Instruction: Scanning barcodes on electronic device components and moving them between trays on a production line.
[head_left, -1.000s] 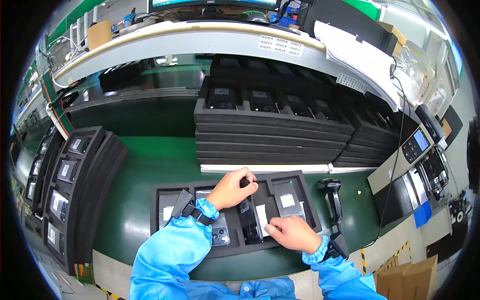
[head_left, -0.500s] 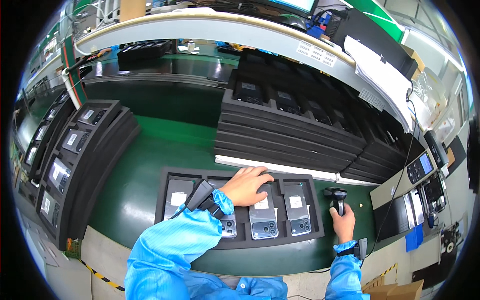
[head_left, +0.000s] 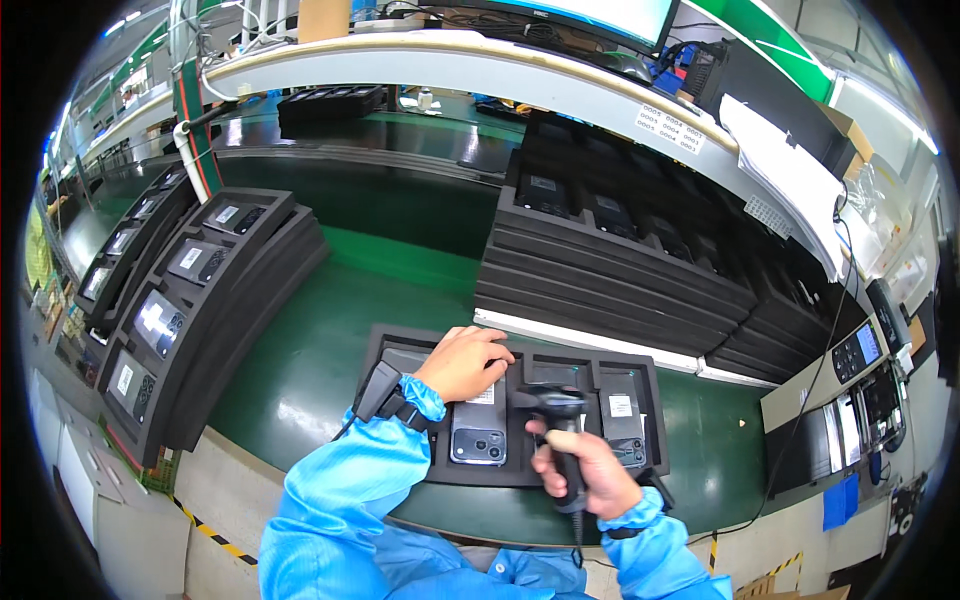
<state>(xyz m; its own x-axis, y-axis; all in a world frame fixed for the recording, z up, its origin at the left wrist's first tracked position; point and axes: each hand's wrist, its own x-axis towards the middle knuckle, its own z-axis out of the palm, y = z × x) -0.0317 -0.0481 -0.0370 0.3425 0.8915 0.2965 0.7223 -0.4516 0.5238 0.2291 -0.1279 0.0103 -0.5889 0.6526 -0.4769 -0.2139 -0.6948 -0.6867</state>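
A black foam tray [head_left: 656,400] on the bench holds smartphones lying back-up in slots. My left hand [head_left: 465,362] rests, fingers loosely apart, on the upper part of a dark smartphone [head_left: 478,440] in the second slot from the left. My right hand [head_left: 595,475] grips the handle of a black handheld barcode scanner [head_left: 560,402] above the tray. The scanner and hand partly cover another smartphone [head_left: 553,375]. In the rightmost slot lies a smartphone [head_left: 621,412] with a white label. My left hand and sleeve hide most of the leftmost slot.
Stacked foam trays with phones stand at the left [head_left: 210,290] and behind the tray [head_left: 610,270]. A label printer [head_left: 835,390] sits at the right. A shelf [head_left: 450,45] with a monitor [head_left: 600,15] crosses above. The scanner's cable hangs toward the bench's front edge.
My right hand has brought the scanner from the green bench right of the tray to above it. My left hand has shifted left from the third phone to the second. The view has shifted.
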